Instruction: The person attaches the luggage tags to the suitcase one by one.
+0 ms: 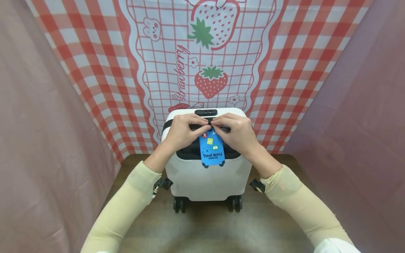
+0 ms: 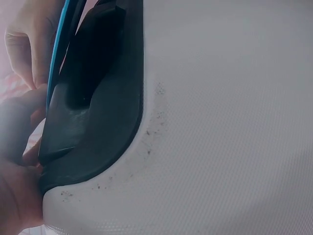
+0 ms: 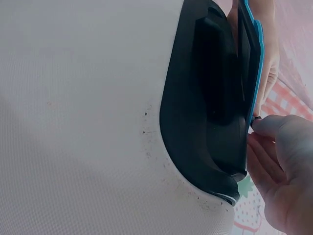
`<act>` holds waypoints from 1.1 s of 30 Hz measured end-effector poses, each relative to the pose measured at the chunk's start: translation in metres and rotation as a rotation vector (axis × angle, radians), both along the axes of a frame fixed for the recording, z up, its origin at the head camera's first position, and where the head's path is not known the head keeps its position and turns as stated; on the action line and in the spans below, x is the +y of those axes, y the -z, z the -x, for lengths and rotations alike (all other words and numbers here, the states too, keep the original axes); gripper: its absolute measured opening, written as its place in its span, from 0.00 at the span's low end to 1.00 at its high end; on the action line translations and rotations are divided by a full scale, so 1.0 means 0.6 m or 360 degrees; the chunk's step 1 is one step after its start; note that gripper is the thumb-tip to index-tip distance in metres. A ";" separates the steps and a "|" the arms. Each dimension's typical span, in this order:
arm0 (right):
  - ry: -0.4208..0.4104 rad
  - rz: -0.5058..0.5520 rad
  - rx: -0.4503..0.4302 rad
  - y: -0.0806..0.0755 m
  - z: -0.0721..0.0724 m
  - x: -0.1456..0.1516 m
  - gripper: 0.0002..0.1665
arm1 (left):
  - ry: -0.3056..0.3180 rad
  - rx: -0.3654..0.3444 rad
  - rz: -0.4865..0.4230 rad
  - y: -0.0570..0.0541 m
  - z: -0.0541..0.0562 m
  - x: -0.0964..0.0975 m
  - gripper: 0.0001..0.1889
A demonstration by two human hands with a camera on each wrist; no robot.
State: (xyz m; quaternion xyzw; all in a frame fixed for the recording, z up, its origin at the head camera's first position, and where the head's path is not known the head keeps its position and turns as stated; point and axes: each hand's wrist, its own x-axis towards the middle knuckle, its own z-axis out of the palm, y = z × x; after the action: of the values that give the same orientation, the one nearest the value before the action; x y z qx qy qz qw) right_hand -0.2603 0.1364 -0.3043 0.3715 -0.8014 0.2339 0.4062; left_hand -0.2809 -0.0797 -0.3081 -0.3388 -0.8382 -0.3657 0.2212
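Note:
A white suitcase (image 1: 209, 182) stands upright with its black handle recess (image 1: 186, 153) facing me. From the top of this recess hangs a blue luggage tag (image 1: 212, 151) printed with "Travel World". Just above the tag, my left hand (image 1: 182, 131) and right hand (image 1: 239, 133) meet fingertip to fingertip, both pinching its strap. A short black piece of the strap (image 3: 256, 120) shows at the right thumb tip in the right wrist view. In the left wrist view the tag (image 2: 57, 54) is seen edge-on, and the left fingertips' hold on the strap is mostly hidden.
A black combination lock (image 1: 205, 112) sits on the suitcase top. Black wheels (image 1: 179, 204) rest on the brown wooden table (image 1: 202, 232). Behind hangs a red-and-white strawberry cloth (image 1: 164, 70), with pink curtains (image 1: 47, 140) on both sides.

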 end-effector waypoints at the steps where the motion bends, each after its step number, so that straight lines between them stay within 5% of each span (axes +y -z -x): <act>1: 0.0005 -0.0012 -0.0006 0.000 0.000 0.000 0.10 | -0.0002 -0.0003 0.0000 0.000 0.000 0.001 0.12; 19: -0.0096 -0.0189 -0.0127 -0.001 0.013 0.006 0.08 | 0.0003 -0.0105 -0.0108 0.006 -0.002 0.006 0.12; 33: -0.0189 0.0001 -0.0078 0.029 0.030 0.008 0.07 | 0.0122 -0.0088 -0.0261 0.007 -0.004 0.007 0.15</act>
State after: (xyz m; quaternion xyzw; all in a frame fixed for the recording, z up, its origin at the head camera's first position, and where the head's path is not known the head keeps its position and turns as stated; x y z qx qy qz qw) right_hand -0.2785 0.1409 -0.3215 0.4123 -0.7877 0.2668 0.3719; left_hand -0.2787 -0.0757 -0.3125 -0.3411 -0.7977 -0.4505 0.2107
